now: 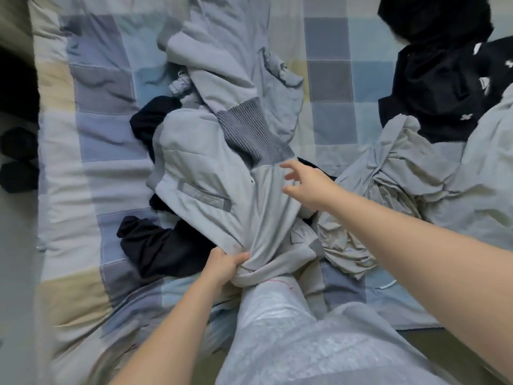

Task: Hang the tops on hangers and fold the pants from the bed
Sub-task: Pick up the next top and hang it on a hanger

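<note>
Head view: the left hand grips a bunched fold of the pale grey padded jacket with ribbed cuff, apparently to draw it clear of the heap on the checked quilt-covered bed. The right hand hovers over the same garment with fingers spread, holding nothing, probably seeking a second hold; crumpled beige trousers lie just beside it

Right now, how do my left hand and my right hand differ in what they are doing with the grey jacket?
The left hand grips a bunched fold of the grey jacket, while the right hand holds nothing. The left fingers are curled tight, while the right fingers are spread and loosely bent. The left hand is at the jacket's near edge, and the right hand is farther up, by the ribbed band. Both are at the same jacket.
</note>
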`<move>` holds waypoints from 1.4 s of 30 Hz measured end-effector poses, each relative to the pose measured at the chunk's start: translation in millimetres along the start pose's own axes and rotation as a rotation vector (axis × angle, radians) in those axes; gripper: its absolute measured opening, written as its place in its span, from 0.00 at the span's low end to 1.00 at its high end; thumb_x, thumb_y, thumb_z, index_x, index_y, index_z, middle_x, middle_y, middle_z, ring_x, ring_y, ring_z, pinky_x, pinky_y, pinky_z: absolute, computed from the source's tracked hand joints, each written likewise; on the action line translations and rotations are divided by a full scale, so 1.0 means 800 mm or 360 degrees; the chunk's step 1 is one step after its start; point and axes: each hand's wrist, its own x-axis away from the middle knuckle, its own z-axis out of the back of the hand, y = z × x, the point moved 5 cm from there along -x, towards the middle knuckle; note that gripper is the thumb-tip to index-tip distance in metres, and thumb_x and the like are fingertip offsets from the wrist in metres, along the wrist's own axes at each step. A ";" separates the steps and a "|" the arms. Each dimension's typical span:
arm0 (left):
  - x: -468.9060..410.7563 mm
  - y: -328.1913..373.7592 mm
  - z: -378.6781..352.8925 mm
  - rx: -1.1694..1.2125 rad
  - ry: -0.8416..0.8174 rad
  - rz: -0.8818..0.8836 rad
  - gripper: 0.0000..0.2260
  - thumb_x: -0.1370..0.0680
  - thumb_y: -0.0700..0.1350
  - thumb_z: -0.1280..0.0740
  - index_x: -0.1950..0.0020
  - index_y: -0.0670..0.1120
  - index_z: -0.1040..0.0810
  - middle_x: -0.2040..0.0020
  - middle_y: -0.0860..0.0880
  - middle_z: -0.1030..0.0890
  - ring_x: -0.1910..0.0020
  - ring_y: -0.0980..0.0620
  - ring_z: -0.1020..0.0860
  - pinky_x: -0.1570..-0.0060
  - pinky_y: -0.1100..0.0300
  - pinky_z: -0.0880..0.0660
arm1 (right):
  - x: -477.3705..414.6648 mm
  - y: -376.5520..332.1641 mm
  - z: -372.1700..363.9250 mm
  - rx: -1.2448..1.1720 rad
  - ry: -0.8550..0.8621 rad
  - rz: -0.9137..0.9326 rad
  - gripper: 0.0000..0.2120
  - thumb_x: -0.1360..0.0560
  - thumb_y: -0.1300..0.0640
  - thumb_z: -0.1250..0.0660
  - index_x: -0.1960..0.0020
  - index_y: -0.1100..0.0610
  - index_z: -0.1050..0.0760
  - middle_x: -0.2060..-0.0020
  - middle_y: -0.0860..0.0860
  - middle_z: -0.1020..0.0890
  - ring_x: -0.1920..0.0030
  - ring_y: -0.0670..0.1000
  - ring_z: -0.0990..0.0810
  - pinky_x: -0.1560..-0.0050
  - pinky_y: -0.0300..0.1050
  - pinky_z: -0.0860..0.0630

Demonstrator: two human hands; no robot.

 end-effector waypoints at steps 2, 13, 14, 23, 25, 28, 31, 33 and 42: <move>-0.007 -0.007 0.016 0.0060 0.0047 0.0043 0.19 0.26 0.42 0.24 0.36 0.42 0.21 0.44 0.49 0.16 0.47 0.50 0.18 0.46 0.55 0.23 | -0.034 -0.029 -0.003 0.0114 -0.0035 0.0066 0.27 0.21 0.52 0.33 0.24 0.48 0.37 0.33 0.50 0.23 0.37 0.53 0.24 0.42 0.46 0.29; -0.141 0.131 0.167 0.0981 0.0820 -0.0086 0.42 0.29 0.53 0.22 0.22 0.45 0.39 0.30 0.48 0.28 0.35 0.45 0.25 0.34 0.50 0.28 | -0.152 -0.147 -0.034 0.0459 -0.0155 0.0306 0.32 0.22 0.53 0.32 0.21 0.49 0.40 0.33 0.56 0.24 0.34 0.58 0.26 0.40 0.46 0.31; -0.150 0.133 0.176 0.1057 0.0818 -0.0018 0.41 0.29 0.52 0.21 0.22 0.44 0.38 0.31 0.46 0.26 0.36 0.43 0.24 0.34 0.47 0.27 | -0.156 -0.154 -0.038 0.0471 -0.0168 0.0316 0.32 0.22 0.53 0.32 0.21 0.49 0.40 0.34 0.57 0.23 0.35 0.57 0.25 0.39 0.47 0.29; -0.081 0.168 0.178 0.0465 0.0694 -0.0701 0.09 0.22 0.36 0.34 0.52 0.48 0.17 0.55 0.49 0.17 0.54 0.53 0.21 0.51 0.58 0.25 | -0.145 -0.196 -0.028 0.0499 -0.0114 0.0556 0.43 0.24 0.56 0.30 0.19 0.44 0.52 0.23 0.53 0.38 0.28 0.60 0.33 0.31 0.54 0.32; -0.035 0.179 0.159 0.0316 0.0533 -0.0871 0.11 0.24 0.32 0.35 0.52 0.44 0.16 0.55 0.50 0.16 0.56 0.56 0.21 0.51 0.59 0.25 | -0.128 -0.206 -0.019 0.0628 -0.0140 0.0662 0.47 0.25 0.59 0.29 0.19 0.41 0.55 0.20 0.51 0.45 0.25 0.60 0.40 0.29 0.62 0.35; 0.034 0.197 0.123 0.0091 0.0192 -0.1109 0.09 0.24 0.28 0.36 0.56 0.37 0.18 0.57 0.46 0.18 0.55 0.54 0.23 0.51 0.62 0.27 | -0.098 -0.222 -0.009 0.0951 -0.0174 0.0880 0.46 0.27 0.65 0.32 0.20 0.36 0.51 0.19 0.48 0.53 0.21 0.57 0.50 0.29 0.60 0.39; 0.079 0.207 0.102 0.0132 0.0089 -0.1208 0.10 0.24 0.26 0.38 0.58 0.36 0.19 0.59 0.44 0.19 0.57 0.54 0.24 0.53 0.63 0.28 | -0.073 -0.219 0.000 0.1073 -0.0185 0.1022 0.27 0.25 0.60 0.33 0.29 0.40 0.29 0.20 0.46 0.43 0.21 0.54 0.48 0.31 0.56 0.41; 0.098 0.210 0.098 0.0276 0.0120 -0.1202 0.12 0.24 0.26 0.39 0.59 0.39 0.20 0.61 0.46 0.20 0.59 0.55 0.24 0.55 0.65 0.29 | -0.057 -0.205 0.013 0.1007 -0.0099 0.1013 0.15 0.22 0.53 0.33 0.36 0.44 0.22 0.25 0.45 0.32 0.24 0.52 0.39 0.35 0.53 0.40; 0.148 0.230 0.034 0.0106 0.0386 -0.1234 0.09 0.22 0.32 0.37 0.57 0.43 0.22 0.60 0.52 0.21 0.60 0.59 0.26 0.60 0.67 0.29 | 0.073 -0.103 0.099 0.0510 0.0566 0.0911 0.08 0.19 0.53 0.34 0.51 0.55 0.17 0.55 0.48 0.16 0.48 0.54 0.19 0.42 0.53 0.28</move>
